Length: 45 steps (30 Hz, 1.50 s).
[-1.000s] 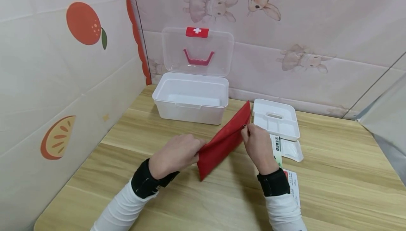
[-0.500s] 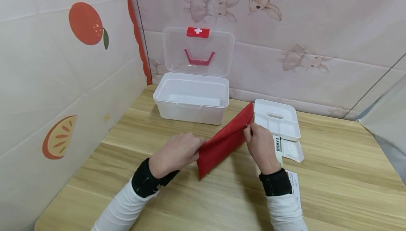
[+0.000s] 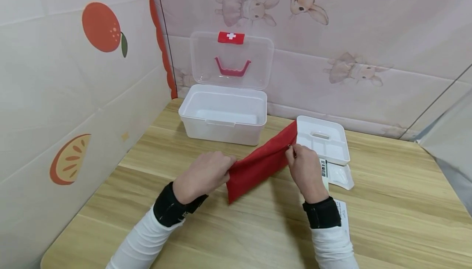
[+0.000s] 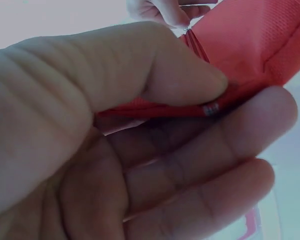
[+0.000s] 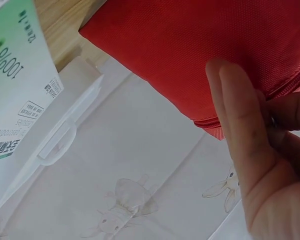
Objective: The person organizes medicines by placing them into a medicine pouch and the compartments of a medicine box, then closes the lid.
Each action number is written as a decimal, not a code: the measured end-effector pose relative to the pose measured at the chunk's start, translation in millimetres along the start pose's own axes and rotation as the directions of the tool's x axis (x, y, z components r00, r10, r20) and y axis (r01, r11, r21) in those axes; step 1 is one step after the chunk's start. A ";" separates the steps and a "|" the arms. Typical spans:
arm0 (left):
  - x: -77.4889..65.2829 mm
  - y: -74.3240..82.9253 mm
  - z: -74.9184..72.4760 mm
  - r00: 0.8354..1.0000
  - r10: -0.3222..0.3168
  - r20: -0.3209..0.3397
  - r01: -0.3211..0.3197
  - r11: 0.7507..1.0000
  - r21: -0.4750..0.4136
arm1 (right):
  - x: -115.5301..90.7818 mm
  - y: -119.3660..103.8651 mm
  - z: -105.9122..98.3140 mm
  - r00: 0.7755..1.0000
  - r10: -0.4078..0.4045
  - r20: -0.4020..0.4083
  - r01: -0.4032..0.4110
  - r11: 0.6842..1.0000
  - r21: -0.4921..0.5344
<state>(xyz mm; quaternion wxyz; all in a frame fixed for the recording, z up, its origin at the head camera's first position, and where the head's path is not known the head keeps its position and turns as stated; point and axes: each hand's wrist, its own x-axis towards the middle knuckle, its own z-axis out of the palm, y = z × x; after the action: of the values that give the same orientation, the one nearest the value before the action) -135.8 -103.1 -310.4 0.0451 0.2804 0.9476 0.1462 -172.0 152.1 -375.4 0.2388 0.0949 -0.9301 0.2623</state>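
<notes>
A red fabric pouch (image 3: 258, 170) with a zipper (image 5: 290, 85) along one side is held slantwise above the table. At its near left end, my left hand (image 3: 204, 176) pinches the edge between thumb and fingers; the left wrist view shows the thumb (image 4: 190, 82) pressing on the red cloth. My right hand (image 3: 305, 172) is at the zipper towards the far right end and pinches what looks like the small zipper pull, mostly hidden by the fingers. What the pouch contains cannot be seen.
Behind the pouch stands a white box (image 3: 221, 131) with its clear lid (image 3: 232, 47) raised. To the right lie a white compartment tray (image 3: 324, 137), a small white packet (image 3: 341, 175), a green and white box (image 5: 20, 75) and a printed card (image 3: 343, 215), partly hidden by my right arm.
My right hand has shifted slightly right with the pouch's far end. The left hand has moved a little up and left, and the pouch's lower left corner has lifted.
</notes>
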 end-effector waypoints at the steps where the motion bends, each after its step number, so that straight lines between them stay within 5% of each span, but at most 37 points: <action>1: 0.4 -0.6 0.3 1.000 -0.005 -0.001 0.005 1.000 -0.003 | 0.0 0.2 -0.1 1.000 -0.005 0.002 0.005 1.000 0.000; 11: 5.8 -4.4 8.2 0.998 -0.057 -0.034 0.056 0.998 -0.015 | -0.4 4.2 -3.8 0.999 -0.006 0.036 0.004 0.999 0.050; 26: 17.3 2.2 21.2 0.996 -0.033 -0.082 0.036 0.999 0.036 | 0.7 3.9 -8.5 0.997 0.013 0.082 -0.018 0.998 0.058; 40: 18.3 1.8 21.8 0.995 -0.070 -0.073 0.071 0.997 0.005 | -0.8 7.4 -0.5 0.994 -0.052 -0.092 0.056 0.998 0.041; 45: 17.2 2.3 21.2 0.995 -0.062 -0.082 0.063 0.998 0.010 | -0.8 8.2 -0.5 0.996 -0.041 -0.080 0.046 0.997 0.059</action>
<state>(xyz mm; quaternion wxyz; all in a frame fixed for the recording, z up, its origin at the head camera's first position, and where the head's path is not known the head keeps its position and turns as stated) -145.4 -86.6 -330.1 0.0089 0.2447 0.9579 0.1503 -173.6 159.3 -379.1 0.2780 0.1118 -0.9094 0.2886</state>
